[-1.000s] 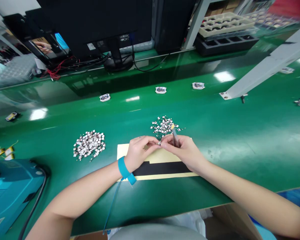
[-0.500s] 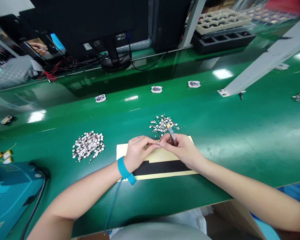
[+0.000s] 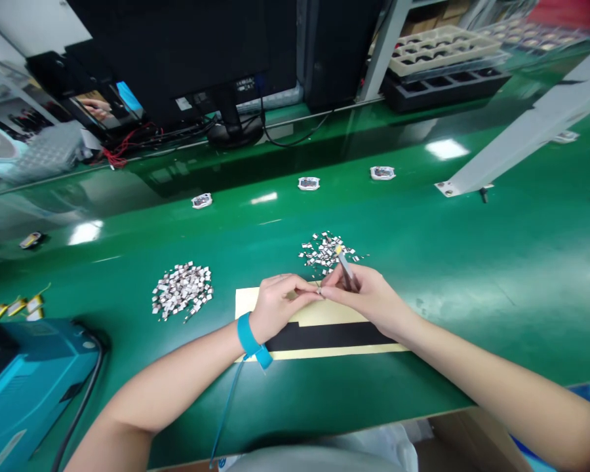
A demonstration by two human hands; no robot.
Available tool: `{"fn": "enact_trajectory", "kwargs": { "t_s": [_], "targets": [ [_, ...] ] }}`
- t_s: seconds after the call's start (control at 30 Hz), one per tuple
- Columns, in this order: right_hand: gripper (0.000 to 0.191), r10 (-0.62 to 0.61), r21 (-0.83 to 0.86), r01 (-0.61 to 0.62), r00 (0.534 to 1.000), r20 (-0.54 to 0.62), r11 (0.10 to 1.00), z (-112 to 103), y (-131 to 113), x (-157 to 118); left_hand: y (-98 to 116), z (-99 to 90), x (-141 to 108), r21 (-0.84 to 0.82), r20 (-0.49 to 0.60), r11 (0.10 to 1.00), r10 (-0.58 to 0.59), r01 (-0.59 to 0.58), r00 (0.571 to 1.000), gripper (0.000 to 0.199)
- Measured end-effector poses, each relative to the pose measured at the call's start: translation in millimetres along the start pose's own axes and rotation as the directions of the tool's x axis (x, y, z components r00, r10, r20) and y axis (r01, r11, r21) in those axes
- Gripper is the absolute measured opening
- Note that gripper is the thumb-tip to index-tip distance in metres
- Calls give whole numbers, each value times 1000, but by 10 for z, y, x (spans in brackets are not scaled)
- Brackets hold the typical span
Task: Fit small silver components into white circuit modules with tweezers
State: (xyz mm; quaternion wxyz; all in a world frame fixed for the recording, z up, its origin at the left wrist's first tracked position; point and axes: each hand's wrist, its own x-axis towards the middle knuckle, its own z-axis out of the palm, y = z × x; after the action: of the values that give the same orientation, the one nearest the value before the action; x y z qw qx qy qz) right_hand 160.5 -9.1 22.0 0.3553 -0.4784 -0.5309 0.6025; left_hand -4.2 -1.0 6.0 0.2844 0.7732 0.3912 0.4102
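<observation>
Left hand [image 3: 278, 307] meets right hand [image 3: 368, 300] (holding tweezers [image 3: 347, 272]).

Bright overhead glare, warped, blurred edges

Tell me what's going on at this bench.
A person is working at a green bench with both hands together. The left hand, wearing a blue wrist strap, pinches a tiny part at the fingertips, and the right hand holds metal tweezers up to it. Under the hands lies a cream sheet with a black strip across it. Beyond are two piles of small metal-and-white pieces, one to the left and one straight ahead.
</observation>
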Motion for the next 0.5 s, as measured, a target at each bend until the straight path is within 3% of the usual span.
{"fn": "enact_trajectory", "kwargs": {
  "t_s": [0.13, 0.2, 0.33, 0.4, 0.43, 0.5],
  "targets": [
    [26, -24, -251, 17, 999, -25, 968, -55, 10, 5, 23, 11, 24, 35, 100, 999, 16, -20, 995, 9],
    [29, -88, -399, 60, 995, -52, 915, -143, 30, 47, 43, -96, 102, 83, 180, 996, 0, -15, 984, 14],
    [32, -333, -744, 134, 935, -124, 654, -351, 50, 147, 56, -637, 249, 399, 269, 917, -113, -4, 957, 26],
    [29, -435, -814, 168, 894, -112, 556, -409, 34, 149, 4, -970, 237, 612, 201, 784, -277, 101, 940, 21],
    [25, -455, -820, 189, 885, -96, 540, -417, 23, 135, -43, -1117, 209, 706, 129, 687, -362, 170, 923, 20],
    [15, -451, -809, 232, 892, -46, 541, -393, 6, 94, -170, -1336, 125, 773, 64, 596, -415, 217, 908, 21]
  ]
}}
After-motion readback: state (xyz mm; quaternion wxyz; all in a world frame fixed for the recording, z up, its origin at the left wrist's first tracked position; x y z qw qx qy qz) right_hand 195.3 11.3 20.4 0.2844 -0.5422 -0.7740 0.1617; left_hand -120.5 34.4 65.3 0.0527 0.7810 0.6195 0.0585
